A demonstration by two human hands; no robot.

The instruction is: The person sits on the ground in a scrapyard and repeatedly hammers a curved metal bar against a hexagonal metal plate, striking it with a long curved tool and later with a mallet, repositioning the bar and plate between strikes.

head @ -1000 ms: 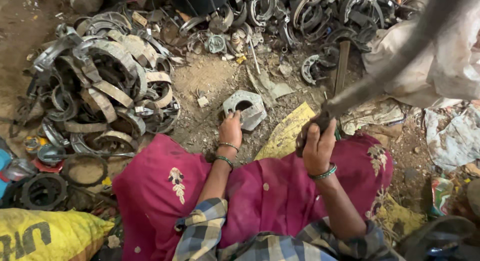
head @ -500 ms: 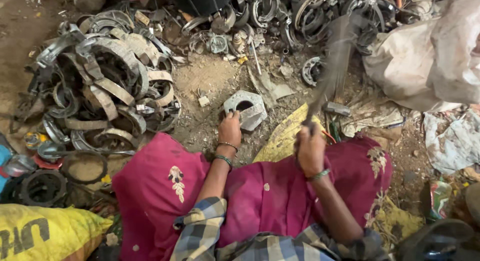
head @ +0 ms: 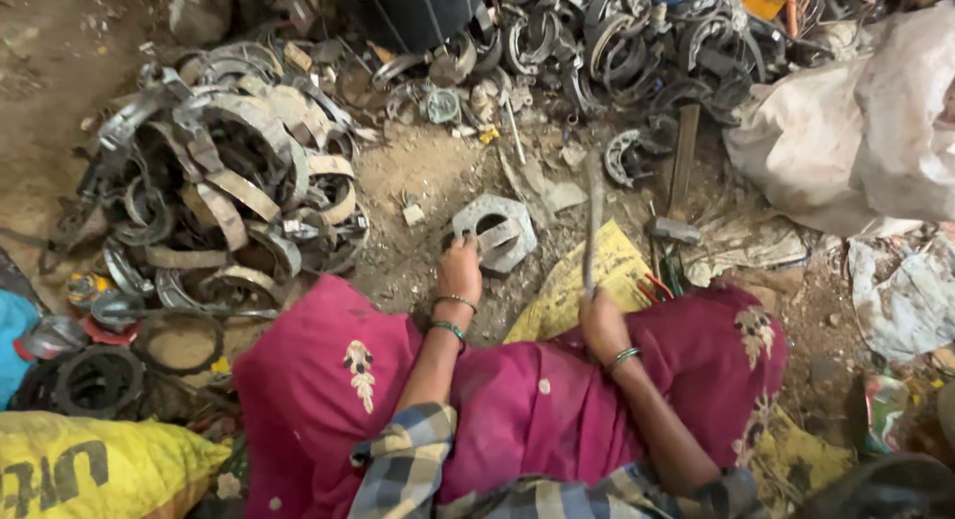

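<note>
Bare dirt ground (head: 418, 171), littered with scrap. Heap of bent metal bands and rings (head: 224, 196) at ten o'clock; second pile of curved metal parts (head: 617, 41) at one o'clock beside a dark ribbed drum (head: 428, 11); pale sacks (head: 856, 131) at two o'clock; yellow printed sack (head: 90, 469) at eight o'clock.

Centre: grey hexagonal metal housing (head: 494, 230) with a round opening, lying flat on the dirt just above the magenta-draped knees. Left hand (head: 460, 270) resting against its lower-left edge, fingers curled onto the rim, steadying it. Right hand (head: 600, 320) at five o'clock of the housing, fingers wrapped tight around the lower end of a long thin metal rod (head: 593, 220) (blurred, so tip shape unclear), raised upright and apart from the housing. Hammer (head: 679, 181) lying unused at three o'clock.

Progress, as judged: housing intact, no pieces separated; most of the breaking-down apparently left to do.
</note>
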